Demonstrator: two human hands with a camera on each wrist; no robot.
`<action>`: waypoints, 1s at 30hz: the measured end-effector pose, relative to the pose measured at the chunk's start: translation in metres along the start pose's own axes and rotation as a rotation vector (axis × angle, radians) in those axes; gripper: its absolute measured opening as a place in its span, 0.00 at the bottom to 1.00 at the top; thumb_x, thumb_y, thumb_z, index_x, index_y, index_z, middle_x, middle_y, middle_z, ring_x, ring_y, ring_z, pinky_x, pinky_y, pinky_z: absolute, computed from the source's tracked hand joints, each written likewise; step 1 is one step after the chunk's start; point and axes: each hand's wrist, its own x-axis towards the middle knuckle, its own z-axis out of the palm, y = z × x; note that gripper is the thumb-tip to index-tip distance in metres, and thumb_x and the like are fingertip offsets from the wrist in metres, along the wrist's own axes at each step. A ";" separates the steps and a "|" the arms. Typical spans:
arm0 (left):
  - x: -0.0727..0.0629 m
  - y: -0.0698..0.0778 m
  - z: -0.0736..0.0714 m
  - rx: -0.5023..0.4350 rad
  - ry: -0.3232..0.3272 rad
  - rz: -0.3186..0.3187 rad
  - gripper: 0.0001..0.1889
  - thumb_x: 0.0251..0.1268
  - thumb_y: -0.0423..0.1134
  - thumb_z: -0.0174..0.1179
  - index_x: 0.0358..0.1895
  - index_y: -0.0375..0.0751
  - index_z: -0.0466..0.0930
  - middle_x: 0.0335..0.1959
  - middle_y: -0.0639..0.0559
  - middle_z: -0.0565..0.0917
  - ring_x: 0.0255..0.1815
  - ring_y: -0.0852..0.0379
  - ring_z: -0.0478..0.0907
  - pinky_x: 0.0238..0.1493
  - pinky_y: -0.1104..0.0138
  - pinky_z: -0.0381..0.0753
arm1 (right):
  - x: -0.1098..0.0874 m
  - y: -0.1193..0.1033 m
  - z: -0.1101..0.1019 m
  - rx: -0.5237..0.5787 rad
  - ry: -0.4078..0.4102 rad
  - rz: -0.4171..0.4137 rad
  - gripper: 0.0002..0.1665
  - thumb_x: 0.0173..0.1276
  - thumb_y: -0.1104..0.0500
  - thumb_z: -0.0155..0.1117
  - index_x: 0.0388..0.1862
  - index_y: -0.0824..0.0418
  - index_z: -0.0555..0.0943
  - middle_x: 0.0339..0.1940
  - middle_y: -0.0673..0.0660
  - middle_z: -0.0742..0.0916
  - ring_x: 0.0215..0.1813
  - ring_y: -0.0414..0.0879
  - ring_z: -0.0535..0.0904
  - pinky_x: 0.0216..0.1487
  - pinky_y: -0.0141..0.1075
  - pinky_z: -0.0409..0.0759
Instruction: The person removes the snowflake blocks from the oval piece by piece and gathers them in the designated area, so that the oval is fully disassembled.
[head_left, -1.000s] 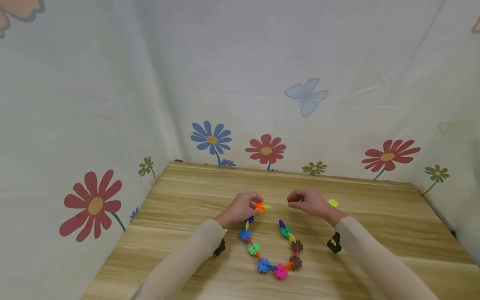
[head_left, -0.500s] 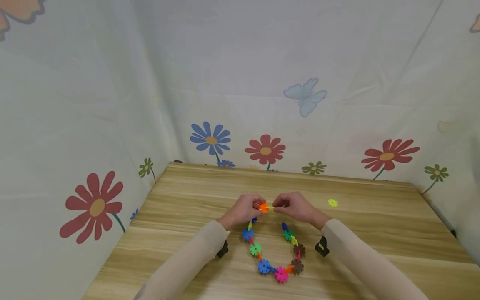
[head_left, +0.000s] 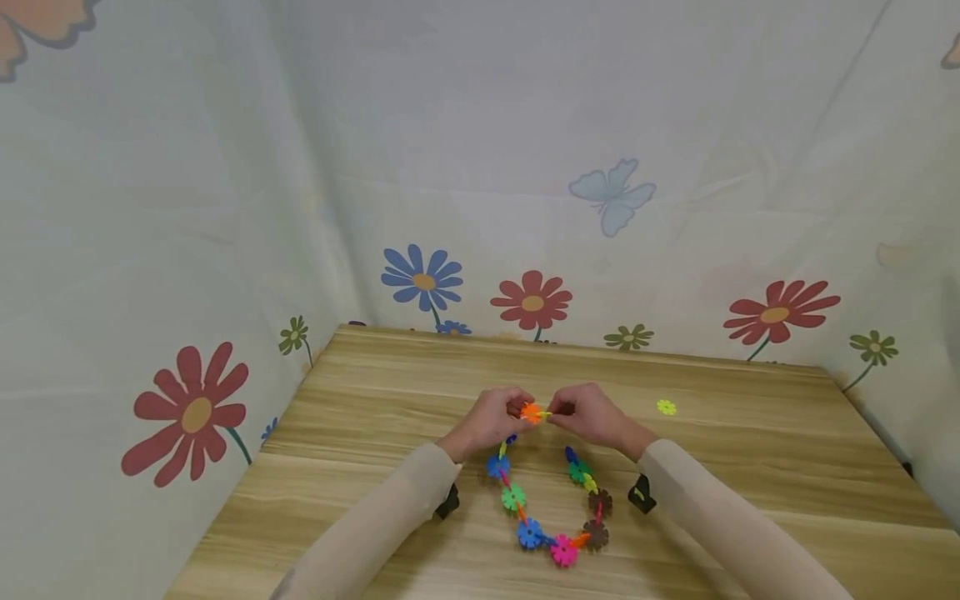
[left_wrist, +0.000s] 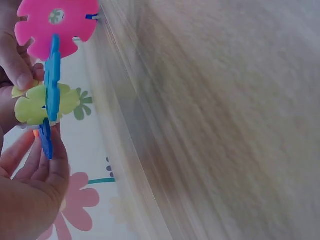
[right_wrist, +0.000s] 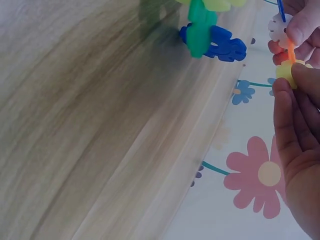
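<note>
A chain of colourful slotted flower discs (head_left: 513,498) curves over the table in a U shape. My left hand (head_left: 491,421) grips its raised left end, at a white disc (right_wrist: 276,27) joined to an orange disc (head_left: 532,413). Between thumb and fingers, my right hand (head_left: 588,414) pinches a yellow disc (right_wrist: 283,72) set edge to edge with the orange one. Both hands are close together above the table. The chain's other end, a dark blue disc (head_left: 571,454) beside a green disc (right_wrist: 200,37), hangs free of either hand.
A loose yellow disc (head_left: 666,407) lies right of the right hand on the wooden table (head_left: 750,467). Behind stands a pale curtain (head_left: 480,167) printed with flowers and a butterfly. Black wrist cameras sit below both sleeves.
My right hand has moved left to meet the left hand and now pinches the yellow disc beside the orange one. The left hand has shifted slightly right with the chain.
</note>
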 end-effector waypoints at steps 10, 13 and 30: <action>-0.003 0.000 0.002 0.053 0.098 0.057 0.03 0.61 0.37 0.64 0.37 0.43 0.84 0.27 0.53 0.83 0.22 0.63 0.75 0.26 0.71 0.76 | -0.002 -0.002 -0.006 -0.025 0.004 0.085 0.04 0.60 0.62 0.69 0.27 0.56 0.83 0.26 0.45 0.84 0.27 0.34 0.79 0.31 0.30 0.78; -0.002 0.001 0.002 0.093 0.115 0.071 0.04 0.61 0.38 0.64 0.30 0.44 0.85 0.20 0.53 0.81 0.17 0.62 0.70 0.24 0.71 0.74 | -0.002 -0.002 -0.008 -0.028 -0.003 0.085 0.04 0.60 0.63 0.69 0.28 0.56 0.83 0.26 0.45 0.84 0.28 0.34 0.79 0.32 0.30 0.78; 0.001 0.012 0.007 0.098 0.128 0.058 0.07 0.60 0.36 0.65 0.28 0.37 0.86 0.20 0.54 0.82 0.17 0.64 0.74 0.25 0.72 0.76 | -0.008 0.006 -0.017 -0.048 0.008 0.028 0.05 0.61 0.64 0.68 0.28 0.57 0.81 0.26 0.46 0.84 0.28 0.34 0.79 0.31 0.30 0.79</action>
